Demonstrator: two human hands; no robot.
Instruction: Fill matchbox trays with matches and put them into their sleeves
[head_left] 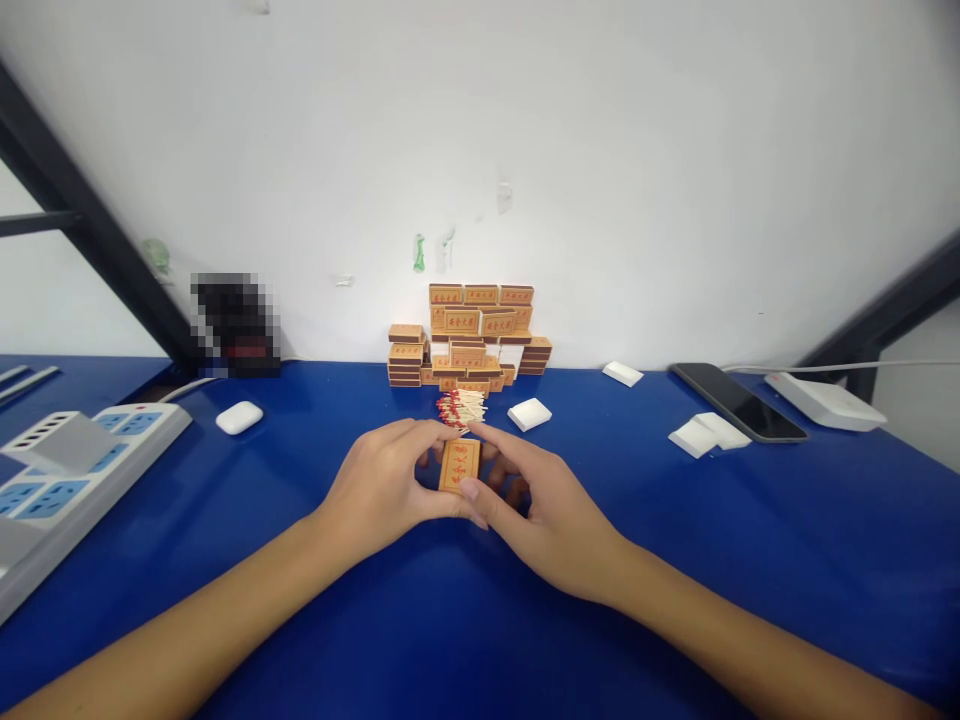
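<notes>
Between my two hands is a small tan matchbox [459, 466] with red lettering, its long side pointing away from me. My left hand [390, 470] closes on it from the left, thumb at the near end and fingers at the far end. From the other side my right hand [536, 500] grips it too, with the thumb on the near right corner. Just beyond the fingertips lies a heap of loose red-tipped matches [463, 408]. Behind the heap rises a stack of matchboxes [469, 345] against the wall.
White box pieces lie on the blue table [315, 620], one white piece [529, 414] right of the matches. At right are a phone [739, 400] and a white device [825, 402]. A white earbud case [239, 417] and a power strip [97, 470] sit at left.
</notes>
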